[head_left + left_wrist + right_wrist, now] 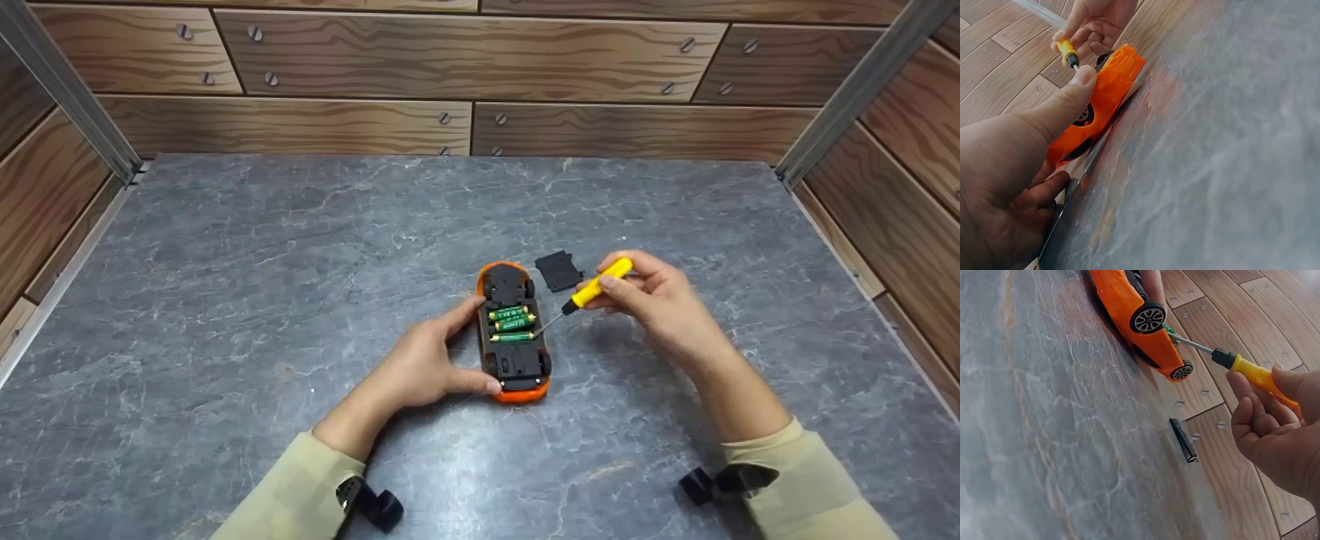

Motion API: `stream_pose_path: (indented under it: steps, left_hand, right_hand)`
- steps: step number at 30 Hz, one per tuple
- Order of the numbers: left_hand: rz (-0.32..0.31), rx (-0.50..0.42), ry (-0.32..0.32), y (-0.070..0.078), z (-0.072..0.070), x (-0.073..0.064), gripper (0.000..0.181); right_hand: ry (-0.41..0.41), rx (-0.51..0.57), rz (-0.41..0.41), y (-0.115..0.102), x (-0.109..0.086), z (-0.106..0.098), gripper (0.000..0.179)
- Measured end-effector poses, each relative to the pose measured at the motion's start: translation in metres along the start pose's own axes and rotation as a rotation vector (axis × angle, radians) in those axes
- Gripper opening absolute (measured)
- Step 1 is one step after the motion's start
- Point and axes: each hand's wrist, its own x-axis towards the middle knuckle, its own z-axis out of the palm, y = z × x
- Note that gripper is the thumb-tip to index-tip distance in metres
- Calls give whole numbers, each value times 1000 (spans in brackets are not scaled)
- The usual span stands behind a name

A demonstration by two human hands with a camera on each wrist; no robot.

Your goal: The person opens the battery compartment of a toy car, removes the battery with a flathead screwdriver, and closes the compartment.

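An orange toy car [525,361] lies upside down on the table, its black underside facing up. Several green batteries [513,325] show in its uncovered battery compartment, the upper ones sitting at a slant. My left hand [420,364] grips the car along its left side, thumb near the lower end and fingers farther up. Between the thumb and fingers of my right hand [660,300] is a yellow-handled screwdriver [1255,374]. Its thin metal shaft points down-left, and the tip is at the right end of the lowest battery.
A black battery cover [559,271] lies on the grey marbled table [300,247], just beyond the car and near the right hand. Wood-patterned panels [472,56] with metal corner posts [855,90] enclose the back and sides.
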Motion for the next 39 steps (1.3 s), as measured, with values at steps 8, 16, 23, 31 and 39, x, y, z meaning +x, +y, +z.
stream_pose_path:
  steps: [8, 16, 23, 31, 39]
  left_hand:
    - [-5, -3, 3, 0, -1, -1, 119]
    - [-16, 5, -2, 2, -1, 0, 121]
    - [-10, 14, 0, 1, 0, 0, 122]
    - [-17, 10, -2, 1, 0, 1, 121]
    - [-28, 5, -8, 1, -1, 0, 122]
  right_hand:
    - [0, -217, -156, -16, -9, 15, 16]
    - [-27, -228, -203, -22, -14, 22, 12]
    - [3, -173, -134, -14, -12, 14, 15]
    - [27, 48, -93, 2, -8, 9, 19]
    - [53, 94, -62, 9, -6, 6, 13]
